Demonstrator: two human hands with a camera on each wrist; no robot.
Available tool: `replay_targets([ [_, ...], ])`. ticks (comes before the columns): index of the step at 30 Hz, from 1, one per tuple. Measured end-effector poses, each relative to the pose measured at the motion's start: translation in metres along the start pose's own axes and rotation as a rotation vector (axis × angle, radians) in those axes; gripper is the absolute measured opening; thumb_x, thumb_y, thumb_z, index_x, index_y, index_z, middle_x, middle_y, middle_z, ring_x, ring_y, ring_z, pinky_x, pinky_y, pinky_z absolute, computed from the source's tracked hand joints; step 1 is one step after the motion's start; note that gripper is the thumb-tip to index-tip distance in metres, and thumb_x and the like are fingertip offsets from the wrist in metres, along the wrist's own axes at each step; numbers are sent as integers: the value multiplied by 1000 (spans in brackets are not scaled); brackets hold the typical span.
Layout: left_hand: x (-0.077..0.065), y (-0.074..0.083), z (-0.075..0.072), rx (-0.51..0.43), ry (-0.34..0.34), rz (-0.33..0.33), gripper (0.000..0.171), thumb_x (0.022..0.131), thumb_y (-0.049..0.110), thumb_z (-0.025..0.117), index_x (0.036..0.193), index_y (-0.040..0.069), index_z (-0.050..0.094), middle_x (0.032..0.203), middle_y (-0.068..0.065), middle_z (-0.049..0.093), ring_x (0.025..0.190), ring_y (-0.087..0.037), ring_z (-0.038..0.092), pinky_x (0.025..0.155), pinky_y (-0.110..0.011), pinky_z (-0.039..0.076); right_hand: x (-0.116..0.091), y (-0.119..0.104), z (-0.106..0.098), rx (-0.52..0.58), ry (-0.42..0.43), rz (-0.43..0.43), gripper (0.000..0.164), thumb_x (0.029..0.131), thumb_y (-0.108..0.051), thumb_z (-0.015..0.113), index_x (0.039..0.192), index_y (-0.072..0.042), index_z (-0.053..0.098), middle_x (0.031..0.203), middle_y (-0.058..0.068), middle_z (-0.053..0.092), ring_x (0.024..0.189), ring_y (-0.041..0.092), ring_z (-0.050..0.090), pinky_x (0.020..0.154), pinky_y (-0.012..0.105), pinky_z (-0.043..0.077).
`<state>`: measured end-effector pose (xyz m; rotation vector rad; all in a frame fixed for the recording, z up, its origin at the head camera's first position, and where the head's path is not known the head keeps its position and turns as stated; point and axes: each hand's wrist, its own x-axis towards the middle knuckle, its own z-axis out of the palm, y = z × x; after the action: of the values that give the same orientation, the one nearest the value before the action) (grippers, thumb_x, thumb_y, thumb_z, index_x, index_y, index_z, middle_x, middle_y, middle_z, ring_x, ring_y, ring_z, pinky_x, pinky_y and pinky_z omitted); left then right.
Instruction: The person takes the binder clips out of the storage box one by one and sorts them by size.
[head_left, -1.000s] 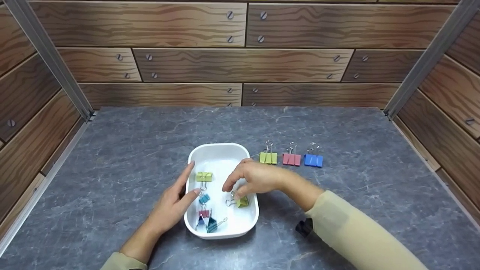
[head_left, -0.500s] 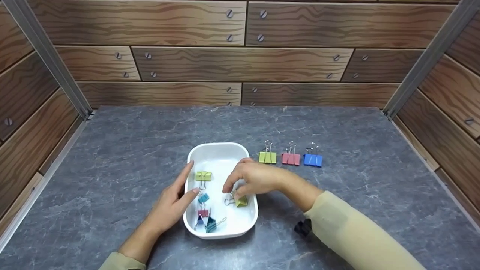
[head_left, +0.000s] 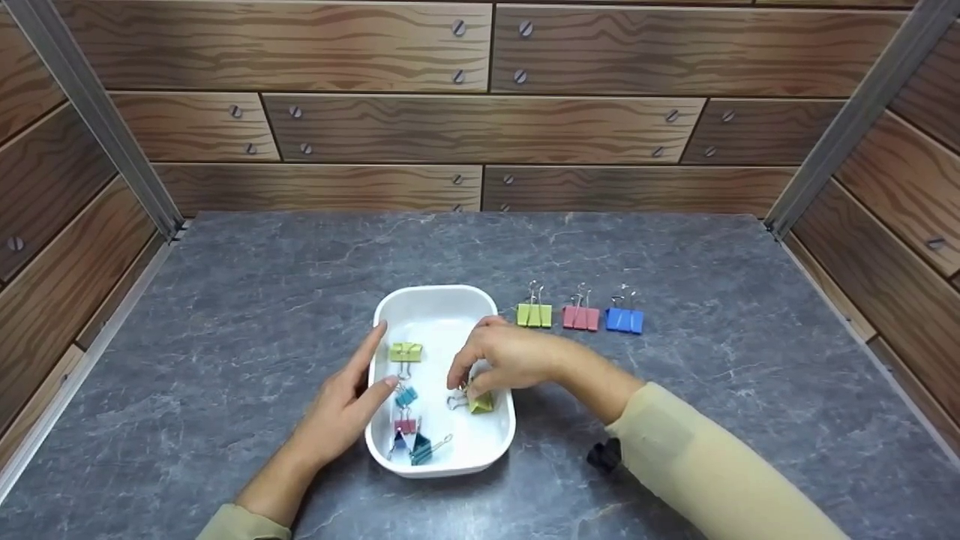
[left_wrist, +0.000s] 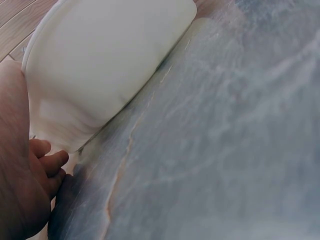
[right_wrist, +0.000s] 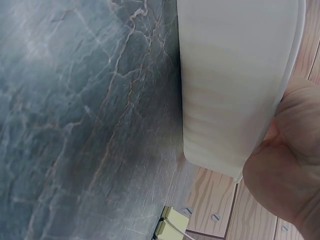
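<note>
From my feed: white tray (head_left: 442, 300) sits flat on the grey table (head_left: 225, 360), left hand (head_left: 341, 409) laid along its left rim, index finger straight, thumb over the edge, not clenched; probably there to steady the tray. Right hand (head_left: 514, 356) reaches over the opposite rim, fingers bent down, thumb by the yellow clip (head_left: 481, 404) near the right wall. Can't tell if it's pinching that clip or just touching; the wrist cam doesn't help me, tray wall blocks it. Coming over the rim probably suits a clip so close to the wall. Along the tray's left side: green clip (head_left: 406, 352), small teal clip (head_left: 406, 397), small red clip (head_left: 405, 426), dark teal clip (head_left: 421, 451), loosely strewn. Outside, lime clip (head_left: 534, 316), pink clip (head_left: 581, 318), blue clip (head_left: 625, 320) stand in a row, handles pointing away, so I'd call that spacing deliberate
</note>
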<state>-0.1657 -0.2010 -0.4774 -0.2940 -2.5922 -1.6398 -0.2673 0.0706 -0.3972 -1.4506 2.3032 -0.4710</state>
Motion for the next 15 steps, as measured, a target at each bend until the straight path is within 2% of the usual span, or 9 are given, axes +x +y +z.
replay_targets([
  [4, 0, 0, 0, -1, -1, 5, 73, 107, 28, 64, 170, 31, 28, 169, -8, 37, 152, -27, 39, 121, -54, 33, 0, 1, 0, -8, -3, -7, 20, 92, -17, 84, 112, -16, 84, 103, -14, 78, 104, 24, 63, 114, 45, 30],
  [8, 0, 0, 0, -5, -2, 7, 72, 108, 28, 64, 170, 29, 27, 168, -9, 38, 150, -28, 42, 120, -55, 35, 1, 2, 0, -15, -5, -13, 19, 92, -16, 83, 111, -16, 84, 101, -13, 78, 101, 25, 64, 114, 45, 30],
  [11, 0, 0, 0, -6, 0, 8, 72, 108, 28, 64, 170, 28, 28, 166, -11, 41, 146, -27, 48, 117, -55, 39, 1, 2, 0, -17, -3, -22, 18, 93, -16, 83, 110, -16, 83, 100, -13, 78, 97, 19, 64, 113, 45, 31],
  [15, 0, 0, 0, 1, -1, 7, 72, 108, 29, 64, 170, 29, 28, 167, -11, 40, 147, -27, 47, 118, -55, 38, 1, 1, 0, -8, 5, -31, 16, 94, -16, 81, 110, -15, 83, 99, -13, 78, 90, 7, 61, 111, 45, 32],
])
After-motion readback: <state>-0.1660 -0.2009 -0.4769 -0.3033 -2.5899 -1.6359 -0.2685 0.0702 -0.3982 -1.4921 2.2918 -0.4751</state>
